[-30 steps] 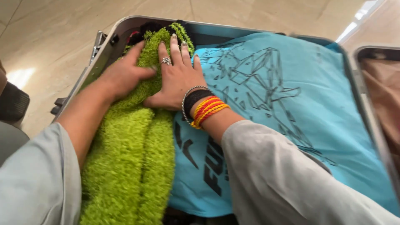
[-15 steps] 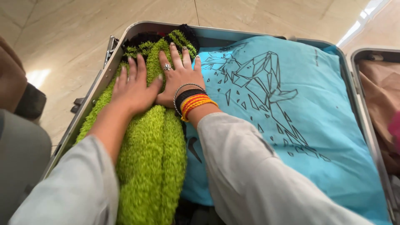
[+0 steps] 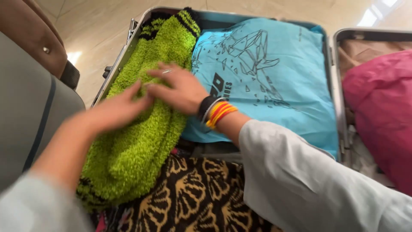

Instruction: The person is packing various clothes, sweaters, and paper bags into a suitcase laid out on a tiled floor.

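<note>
Green fuzzy garment pressed flat, hands sliding nearer

Green fuzzy garment [image 3: 141,111] lies along the left side of the open suitcase [image 3: 112,73], beside the blue printed bag [image 3: 274,81]. Both hands have slid from its far, black-striped end toward its middle. Left hand [image 3: 118,109] rests flat and open on the pile; right hand [image 3: 178,88], ringed and bangled, lies fingers spread beside it. Neither grips anything. A patterned black-and-gold cloth [image 3: 193,193] now shows nearer.

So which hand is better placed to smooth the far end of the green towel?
Probably the right hand: it lies further up the green towel, nearer the black-striped end. The left hand sits lower, mid-towel.
</note>
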